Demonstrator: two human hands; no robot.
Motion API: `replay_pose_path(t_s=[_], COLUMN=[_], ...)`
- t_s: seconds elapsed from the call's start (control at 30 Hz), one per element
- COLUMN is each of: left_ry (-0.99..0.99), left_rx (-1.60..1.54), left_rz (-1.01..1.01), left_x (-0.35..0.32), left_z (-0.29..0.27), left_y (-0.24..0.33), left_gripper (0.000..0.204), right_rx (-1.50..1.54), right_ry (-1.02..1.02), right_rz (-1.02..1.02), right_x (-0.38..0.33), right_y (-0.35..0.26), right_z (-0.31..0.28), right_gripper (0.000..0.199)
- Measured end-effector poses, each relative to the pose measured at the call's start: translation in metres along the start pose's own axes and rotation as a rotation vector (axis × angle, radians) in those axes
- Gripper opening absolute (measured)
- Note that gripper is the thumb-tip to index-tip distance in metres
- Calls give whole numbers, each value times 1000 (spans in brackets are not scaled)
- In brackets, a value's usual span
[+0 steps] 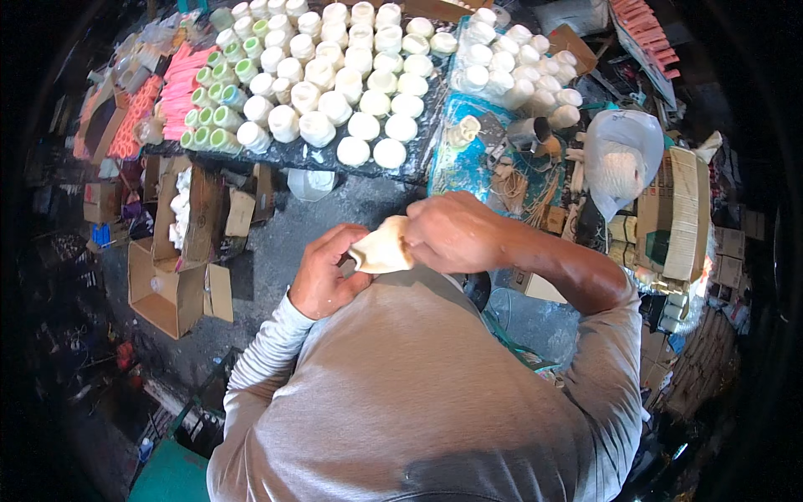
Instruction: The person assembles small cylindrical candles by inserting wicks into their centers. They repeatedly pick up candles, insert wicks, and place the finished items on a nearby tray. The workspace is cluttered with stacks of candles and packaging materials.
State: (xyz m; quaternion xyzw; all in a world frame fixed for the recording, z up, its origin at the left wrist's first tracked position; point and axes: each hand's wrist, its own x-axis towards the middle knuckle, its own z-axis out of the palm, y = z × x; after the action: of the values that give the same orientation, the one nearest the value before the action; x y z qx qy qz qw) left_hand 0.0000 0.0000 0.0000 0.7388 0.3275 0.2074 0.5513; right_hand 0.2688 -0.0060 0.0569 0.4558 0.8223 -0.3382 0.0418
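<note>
Close in front of my chest, both hands grip one cream-coloured piece [381, 248] with a thin, wavy open rim and a pale, rubbery look. My left hand [324, 272] has its fingers and thumb curled round the rim end. At the other end my right hand [456, 233] is closed, its fingertips pressed on the piece and partly hidden behind the knuckles. What lies inside the piece, if anything, cannot be made out. Beyond the hands, rows of white, rounded cylinders [335, 107] stand on a dark table [393, 170].
Green-and-white hollow cylinders [224, 140] and pink sticks [186, 84] fill the table's left. More white cylinders [519, 63] stand at the back right, near a metal can [529, 134] and a white plastic bag [623, 159]. Open cardboard boxes [166, 293] sit on the floor at left.
</note>
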Motion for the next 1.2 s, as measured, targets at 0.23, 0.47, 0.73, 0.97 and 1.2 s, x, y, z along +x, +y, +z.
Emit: replay_pose_path(t_s=[0.23,0.47,0.73,0.97,1.2], left_ry=[117,81,118,18,124], left_rx=[201,162,-66,-650,-301], left_rz=[34,-74,-3,-10,42], left_x=[-8,-10,-19,-19,4], left_z=[0,-7,-19,-24,-15], left_y=[5,5,-22,-21,-15], left_gripper=[45,45,49,53,24], right_rx=[414,475,427,756,839], right_ry=[-70,228,449,380,462], right_rz=[44,55,-91,66,90], right_x=[25,36,32,40,33], right_y=[15,6,-25,-43,-49], right_z=[42,46,11,10,21], right_gripper=[21,9,7,13,13])
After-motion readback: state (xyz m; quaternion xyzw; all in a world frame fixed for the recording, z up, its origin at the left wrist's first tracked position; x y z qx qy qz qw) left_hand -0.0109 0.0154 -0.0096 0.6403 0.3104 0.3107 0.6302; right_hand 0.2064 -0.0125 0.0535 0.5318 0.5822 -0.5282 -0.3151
